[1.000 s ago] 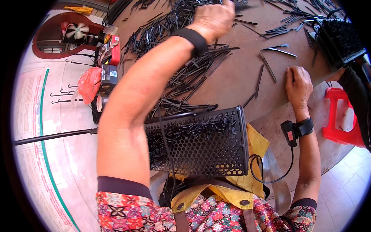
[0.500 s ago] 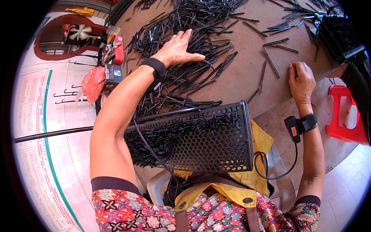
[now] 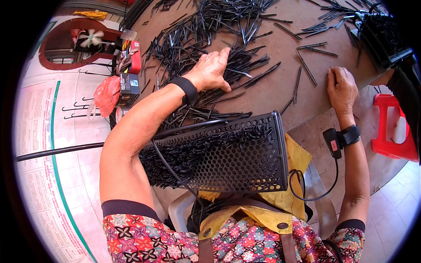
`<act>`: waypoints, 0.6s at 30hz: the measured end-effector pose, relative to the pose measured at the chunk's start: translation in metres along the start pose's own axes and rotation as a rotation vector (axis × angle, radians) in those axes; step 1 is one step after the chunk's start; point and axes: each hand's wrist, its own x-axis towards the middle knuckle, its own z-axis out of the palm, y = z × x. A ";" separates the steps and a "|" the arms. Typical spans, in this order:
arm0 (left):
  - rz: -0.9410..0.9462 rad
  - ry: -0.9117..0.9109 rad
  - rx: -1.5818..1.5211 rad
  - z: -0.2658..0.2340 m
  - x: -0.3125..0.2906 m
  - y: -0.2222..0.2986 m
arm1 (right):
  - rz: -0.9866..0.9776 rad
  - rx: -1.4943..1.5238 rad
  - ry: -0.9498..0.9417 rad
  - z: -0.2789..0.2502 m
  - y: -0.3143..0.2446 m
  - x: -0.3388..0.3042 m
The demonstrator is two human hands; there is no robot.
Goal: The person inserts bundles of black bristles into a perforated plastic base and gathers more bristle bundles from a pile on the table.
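My left hand (image 3: 209,70) lies palm down on a large pile of thin black sticks (image 3: 193,35), its fingers stretched and the thumb apart. Some sticks lie under and just beyond its fingertips. On the table's near right edge rests my right hand (image 3: 342,90), its fingers curled in; whatever they may hold is hidden. Nearer me, a black perforated metal rack (image 3: 232,168) stands tilted. Dense rows of small black looped pieces (image 3: 171,162) fill its holes on the left and along the top, while many holes on the right are bare.
Loose sticks (image 3: 306,68) lie scattered on the brown table (image 3: 280,57). At the far right stands another filled black rack (image 3: 381,39) beside a co-worker's dark sleeve (image 3: 405,94). A red plastic stool (image 3: 390,147) is below it. Boxes (image 3: 128,83) and a pink bag (image 3: 107,94) sit left.
My left hand has drawn nearer me and slightly right over the pile, and sticks near it have shifted. My right hand has stayed at the table edge.
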 end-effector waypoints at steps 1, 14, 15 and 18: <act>0.011 0.028 -0.065 0.000 0.000 -0.001 | -0.002 0.004 0.003 0.000 0.000 0.000; 0.020 0.152 -0.047 0.011 0.005 -0.004 | 0.015 -0.008 -0.001 0.000 0.003 0.000; 0.097 0.237 0.009 0.019 0.005 -0.004 | 0.010 -0.009 0.004 0.000 0.003 0.000; 0.088 0.265 0.033 0.023 0.001 0.010 | 0.018 -0.019 -0.005 0.000 0.004 -0.001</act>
